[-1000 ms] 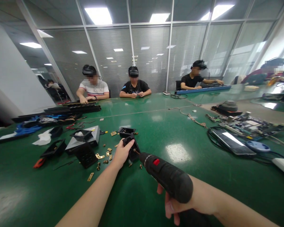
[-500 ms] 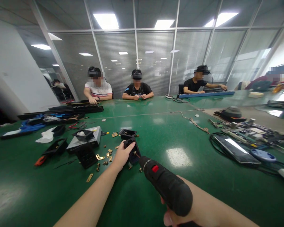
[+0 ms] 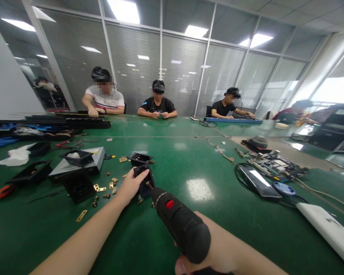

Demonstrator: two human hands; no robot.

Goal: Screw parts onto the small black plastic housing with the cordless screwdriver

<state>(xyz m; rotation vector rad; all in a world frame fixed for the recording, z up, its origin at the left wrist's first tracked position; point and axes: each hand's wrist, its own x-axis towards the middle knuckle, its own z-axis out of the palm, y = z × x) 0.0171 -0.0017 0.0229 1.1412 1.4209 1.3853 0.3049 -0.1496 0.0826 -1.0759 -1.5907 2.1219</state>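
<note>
My left hand [image 3: 132, 186] grips a black plastic housing [image 3: 149, 176], tilted up on the green table, with its thumb over the near face. In my right hand [image 3: 186, 258] is a black cordless drill [image 3: 181, 221] with a red switch; most of the fingers are hidden beneath it. The drill's bit meets a small brass screw [image 3: 148, 183] at the housing's face. Just behind stands another black housing [image 3: 141, 157]. Brass plates [image 3: 101, 189] and loose brass screws [image 3: 95, 202] lie scattered to the left of my left hand.
On the left, more black frames [image 3: 31, 172] lie around a silver metal box [image 3: 96, 162]. A phone [image 3: 259, 181], a blue oval device [image 3: 283, 188], a circuit board [image 3: 278, 165] and a white slab [image 3: 326, 229] lie to the right. Several people [image 3: 158, 103] sit across the green table [image 3: 172, 143].
The view has swung to the right, so everything appears shifted left. My hands, the drill and the housing keep the same arrangement, the bit still at the screw.
</note>
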